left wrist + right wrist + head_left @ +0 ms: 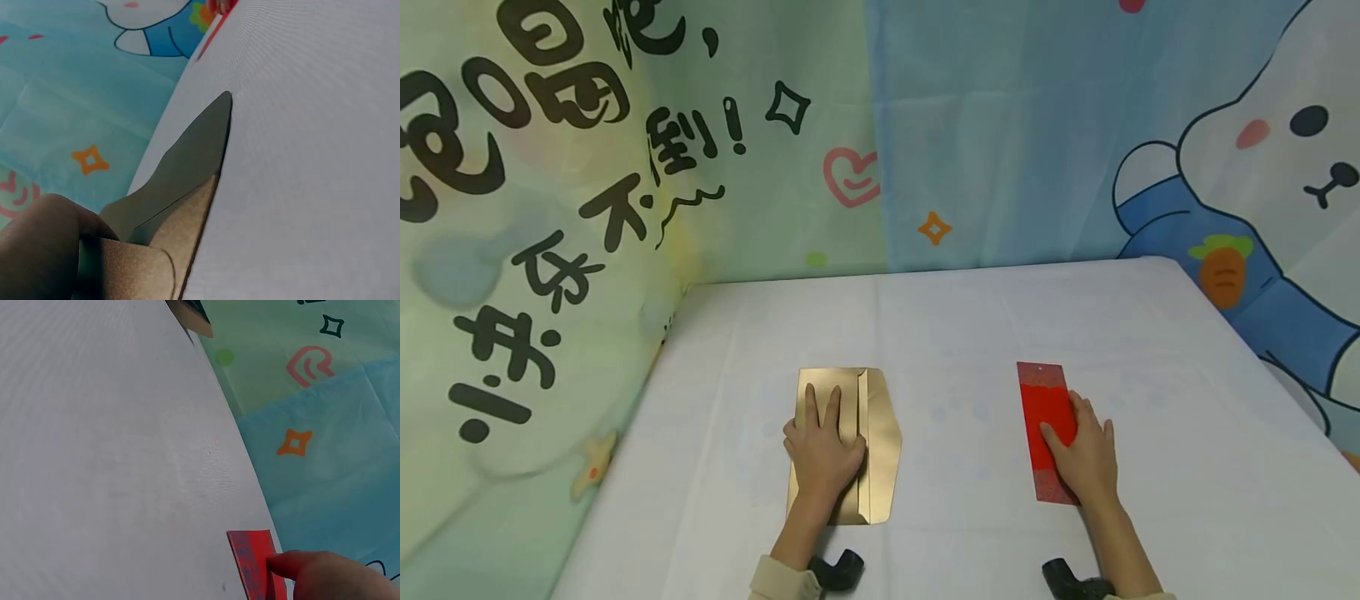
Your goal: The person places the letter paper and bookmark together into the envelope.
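Note:
A gold envelope (883,442) lies on the white table, its flap spread out to the right. Flat on it rests my left hand (823,454), two fingers stretched forward and the thumb near the flap's fold. The left wrist view shows that thumb beside the envelope's raised flap (187,156). To the right lies a red card-like strip (1043,404) with darker bands at both ends and a small hole at the top. My right hand (1088,458) touches it, thumb across its face and fingers along its right edge. In the right wrist view the thumb meets the strip (250,562).
A white cloth covers the table (955,467). Behind and at the left hang printed curtains (992,142) with a cartoon bear and large lettering. Black wrist mounts (842,571) sit under both forearms.

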A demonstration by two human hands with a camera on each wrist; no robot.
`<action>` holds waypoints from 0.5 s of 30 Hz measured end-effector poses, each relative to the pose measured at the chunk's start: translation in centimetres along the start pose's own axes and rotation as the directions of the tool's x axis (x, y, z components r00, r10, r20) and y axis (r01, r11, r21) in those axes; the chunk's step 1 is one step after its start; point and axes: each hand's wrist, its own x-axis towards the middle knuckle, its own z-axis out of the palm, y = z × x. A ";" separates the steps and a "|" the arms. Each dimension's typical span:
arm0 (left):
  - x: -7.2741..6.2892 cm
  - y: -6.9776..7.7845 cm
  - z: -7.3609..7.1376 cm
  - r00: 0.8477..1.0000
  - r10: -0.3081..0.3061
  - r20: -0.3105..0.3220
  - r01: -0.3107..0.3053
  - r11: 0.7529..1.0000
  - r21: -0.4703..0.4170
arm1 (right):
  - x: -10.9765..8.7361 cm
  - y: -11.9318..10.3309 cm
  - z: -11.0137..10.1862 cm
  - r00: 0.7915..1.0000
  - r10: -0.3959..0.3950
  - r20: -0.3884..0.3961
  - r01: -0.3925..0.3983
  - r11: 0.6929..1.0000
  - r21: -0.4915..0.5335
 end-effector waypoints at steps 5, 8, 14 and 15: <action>-0.1 0.0 0.0 1.000 0.000 -0.003 0.000 1.000 0.000 | -0.1 -0.1 0.0 1.000 0.010 -0.020 -0.010 1.000 0.005; 0.0 0.0 0.0 1.000 0.000 0.000 0.000 1.000 0.003 | 0.0 -0.2 0.0 0.999 0.026 -0.045 -0.024 0.999 0.041; 0.0 -0.1 0.0 1.000 0.001 0.004 -0.001 1.000 0.013 | 0.0 -0.5 -0.2 0.986 0.128 -0.105 -0.103 0.970 0.221; 0.0 -0.1 0.0 1.000 0.001 0.005 -0.001 1.000 0.013 | -0.1 -0.6 -0.2 0.982 0.155 -0.105 -0.126 0.962 0.242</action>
